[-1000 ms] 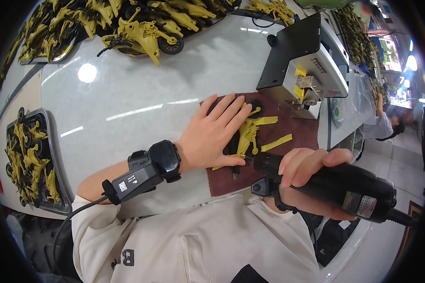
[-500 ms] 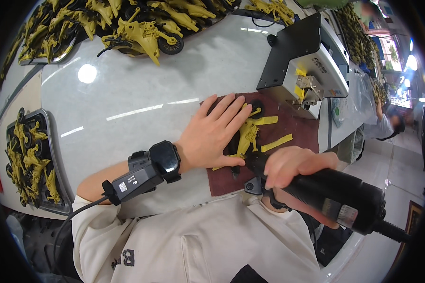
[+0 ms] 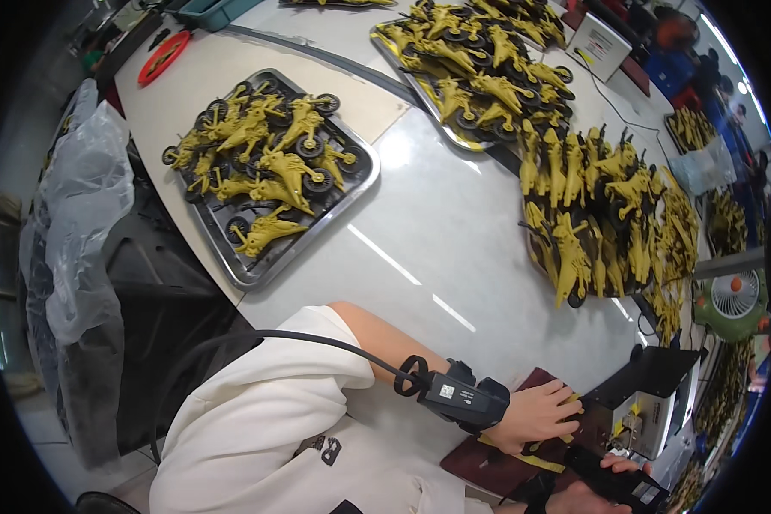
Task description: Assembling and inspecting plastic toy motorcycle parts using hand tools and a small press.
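Observation:
At the lower right, my left hand (image 3: pixel 535 418) rests over a yellow and black toy motorcycle (image 3: pixel 533 447), fingers spread and thumb at its near side. Much of the toy is hidden under the hand. It lies on a maroon cloth (image 3: pixel 475 464), with a yellow strip (image 3: pixel 540 463) beside it. My right hand (image 3: pixel 593 499), partly cut off by the lower edge, is wrapped round a black electric screwdriver (image 3: pixel 612 481). The tool's front end points toward the toy; its tip cannot be made out.
Right of the cloth stands a black and silver box-shaped device (image 3: pixel 651 420). A metal tray (image 3: pixel 364 176) of yellow toy motorcycles sits at left, another tray (image 3: pixel 441 128) farther back. More toys (image 3: pixel 574 248) pile up at right, near a green fan (image 3: pixel 732 300). A cable (image 3: pixel 308 338) runs along my left arm.
The view has swung left, so the hands now appear at the lower right and the left tray shows fully. My left hand stays on the toy motorcycle, my right on the screwdriver.

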{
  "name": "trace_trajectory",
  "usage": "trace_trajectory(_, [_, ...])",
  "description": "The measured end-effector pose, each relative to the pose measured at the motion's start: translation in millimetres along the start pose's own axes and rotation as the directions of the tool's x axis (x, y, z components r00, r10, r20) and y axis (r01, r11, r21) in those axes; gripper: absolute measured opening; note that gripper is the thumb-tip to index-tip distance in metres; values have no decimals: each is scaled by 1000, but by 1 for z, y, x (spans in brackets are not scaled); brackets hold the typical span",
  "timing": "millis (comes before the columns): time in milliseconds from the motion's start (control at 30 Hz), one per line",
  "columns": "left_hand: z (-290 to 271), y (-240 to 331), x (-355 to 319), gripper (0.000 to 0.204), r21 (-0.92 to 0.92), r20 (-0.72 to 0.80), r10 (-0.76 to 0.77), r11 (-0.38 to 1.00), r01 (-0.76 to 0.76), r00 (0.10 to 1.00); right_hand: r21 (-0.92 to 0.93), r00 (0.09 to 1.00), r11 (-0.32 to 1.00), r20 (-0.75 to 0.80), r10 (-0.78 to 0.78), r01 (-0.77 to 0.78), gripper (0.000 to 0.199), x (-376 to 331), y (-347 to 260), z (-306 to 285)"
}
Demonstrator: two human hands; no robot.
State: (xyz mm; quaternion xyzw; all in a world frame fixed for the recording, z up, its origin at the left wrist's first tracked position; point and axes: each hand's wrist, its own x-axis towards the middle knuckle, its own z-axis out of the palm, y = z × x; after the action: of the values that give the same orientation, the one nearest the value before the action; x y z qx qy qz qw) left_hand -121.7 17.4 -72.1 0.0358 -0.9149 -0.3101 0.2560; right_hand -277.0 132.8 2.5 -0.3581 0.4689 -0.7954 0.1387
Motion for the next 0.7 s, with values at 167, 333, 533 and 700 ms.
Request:
trace_trajectory(167, [-110,-8,-31,74,148,-300,-189,959,241,935,8,998,999,-29,54,-54,69,5,6,-1])
trace_trajectory(333, [-245,-45,-137,54,390,-796,-259,472,791,547,-246,999,969,10,32,-29,88,-5,9,-24])
trace_trajectory(533, [-271,-65,-241,59,391,-864,-338,14,920,372,-535,999,844,-17,-40,24,81,5,6,4])
trace_trajectory(700, [-202,-47,-57,66,452,-459,-228,772,447,859,-561,992,827,-78,-97,37,74,-6,6,0])
